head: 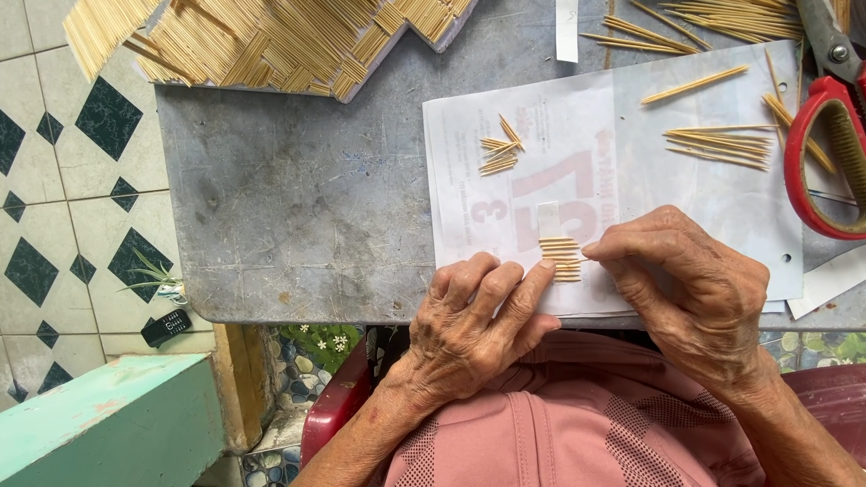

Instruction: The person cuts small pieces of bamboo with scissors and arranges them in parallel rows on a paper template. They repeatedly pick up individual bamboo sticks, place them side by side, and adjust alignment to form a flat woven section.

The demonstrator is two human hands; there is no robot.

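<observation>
A short row of cut bamboo stick pieces [560, 256] lies side by side on a white printed paper sheet [577, 162], under a small strip of white tape [548, 219]. My left hand [478, 316] rests flat on the paper's near edge, fingertips touching the left ends of the row. My right hand [690, 284] is curled, its fingertips pressing the row's right ends. Neither hand lifts anything.
A small pile of short stick pieces [499, 151] and longer pointed sticks [719, 144] lie on the paper. Red-handled scissors [825, 135] sit at the right edge. A woven stick panel [271, 41] lies at the far left of the grey table [298, 207]. Tiled floor lies to the left.
</observation>
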